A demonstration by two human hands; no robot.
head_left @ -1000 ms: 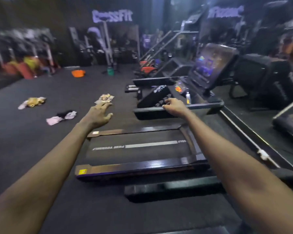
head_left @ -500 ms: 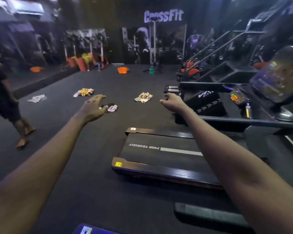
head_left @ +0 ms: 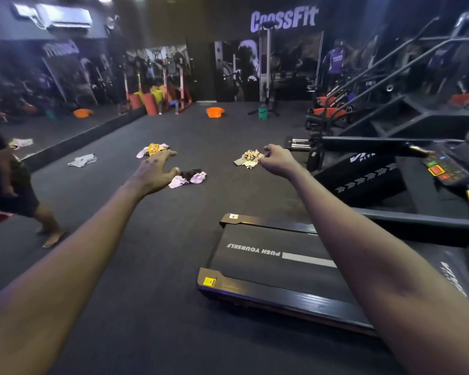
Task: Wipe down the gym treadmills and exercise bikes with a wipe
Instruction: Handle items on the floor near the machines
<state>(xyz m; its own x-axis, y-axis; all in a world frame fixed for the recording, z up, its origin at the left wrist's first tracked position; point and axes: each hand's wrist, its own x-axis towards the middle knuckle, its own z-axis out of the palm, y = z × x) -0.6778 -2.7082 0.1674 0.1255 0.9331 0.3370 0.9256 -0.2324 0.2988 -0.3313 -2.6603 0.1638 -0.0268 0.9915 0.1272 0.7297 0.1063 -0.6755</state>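
2 hands out front, nothing seen in either: left hand [head_left: 153, 171] w/ fingers spread, right hand [head_left: 275, 159] w/ fingers curled in. 1 treadmill [head_left: 268, 266] lower right, under right forearm. 4 rag heaps on floor ahead: yellow-pink heap [head_left: 153, 149], pink-dark heap [head_left: 190, 177], beige heap [head_left: 248, 158], grey heap [head_left: 82, 160]. 1 other person [head_left: 8, 182] at left.

gym floor, lit crossfit wall sign [head_left: 283, 19], treadmill [head_left: 276, 269] on dark rubber flooring [head_left: 146, 293], weight racks [head_left: 157, 82] behind
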